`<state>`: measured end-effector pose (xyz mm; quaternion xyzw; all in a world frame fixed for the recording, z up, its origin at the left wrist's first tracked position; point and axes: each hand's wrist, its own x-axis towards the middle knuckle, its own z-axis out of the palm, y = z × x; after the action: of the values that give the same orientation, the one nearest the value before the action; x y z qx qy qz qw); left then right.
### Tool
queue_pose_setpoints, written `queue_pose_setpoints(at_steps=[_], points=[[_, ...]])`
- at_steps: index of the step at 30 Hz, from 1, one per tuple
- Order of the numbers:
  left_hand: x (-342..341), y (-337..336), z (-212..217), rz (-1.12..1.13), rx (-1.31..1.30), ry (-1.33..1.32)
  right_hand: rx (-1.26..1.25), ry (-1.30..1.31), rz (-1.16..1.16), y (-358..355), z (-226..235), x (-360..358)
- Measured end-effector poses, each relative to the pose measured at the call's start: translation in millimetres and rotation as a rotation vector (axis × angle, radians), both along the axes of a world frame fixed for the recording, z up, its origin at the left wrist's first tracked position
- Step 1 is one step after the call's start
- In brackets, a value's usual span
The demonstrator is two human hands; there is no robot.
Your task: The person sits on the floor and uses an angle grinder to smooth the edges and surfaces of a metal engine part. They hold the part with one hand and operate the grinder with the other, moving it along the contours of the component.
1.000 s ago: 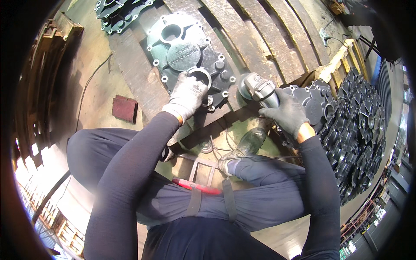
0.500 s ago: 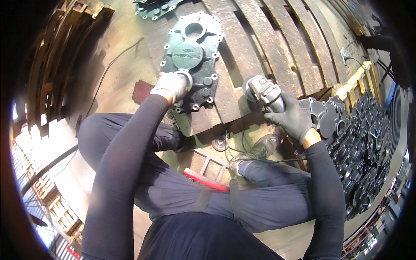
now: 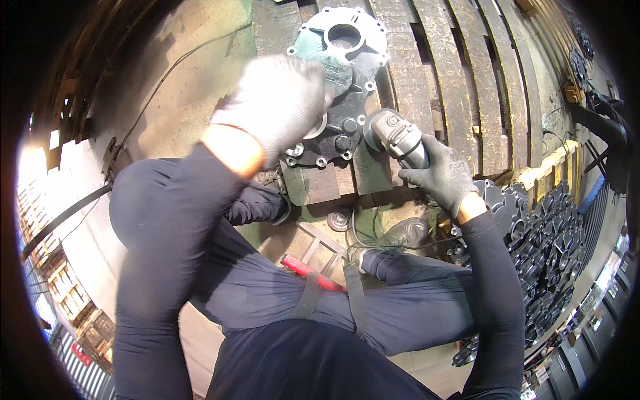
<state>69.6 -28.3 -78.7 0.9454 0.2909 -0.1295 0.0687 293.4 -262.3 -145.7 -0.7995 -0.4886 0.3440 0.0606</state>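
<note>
Item: cast metal cover plate (image 3: 343, 60), grey-green, with a large round opening near its far end, several raised bosses and a rim of small bolt holes. It lies flat on a slatted wooden pallet (image 3: 460, 87), straight ahead of the seated person's knees.

Handling, by judgement: heavy for its size, rigid, not fragile; edges and machined holes likely sharp or gritty. Best held by the outer rim or pressed flat from above; a lift would probably want both hands at opposite edges.

Left hand (image 3: 277, 107): in a light knit glove, blurred, spread over the near part of the cover plate with fingers curved down. Whether it grips the rim or only presses cannot be told.

Right hand (image 3: 441, 175): in a grey glove, closed around the body of an angle grinder (image 3: 395, 137), whose head sits just beside the right edge of the cover plate.

Near side of the cover plate: the person's dark trouser legs, a worn shoe (image 3: 400, 237), a loose round disc (image 3: 340, 219) on the green frame, and a red-handled tool (image 3: 310, 270) on the lap.

Right of the cover plate, past the pallet: a dense stack of dark castings (image 3: 553, 247) of similar shape.

Left of the cover plate: bare dusty floor (image 3: 180, 73) with a thin cable across it.
</note>
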Motion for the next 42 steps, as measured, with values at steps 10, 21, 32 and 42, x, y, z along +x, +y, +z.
queue_pose_setpoints(at_steps=[10,21,32,42], points=[[-6,24,51,0.030,-0.006,-0.115,-0.008,-0.028,0.038,10,-5,0],[-10,31,40,0.045,-0.083,-0.198,-0.043,-0.044,0.091,28,1,4],[-6,41,30,-0.027,-0.086,-0.115,-0.076,-0.140,0.116,28,9,15],[-2,43,-78,0.392,-0.215,0.022,0.186,0.026,-0.275,0,40,45]])
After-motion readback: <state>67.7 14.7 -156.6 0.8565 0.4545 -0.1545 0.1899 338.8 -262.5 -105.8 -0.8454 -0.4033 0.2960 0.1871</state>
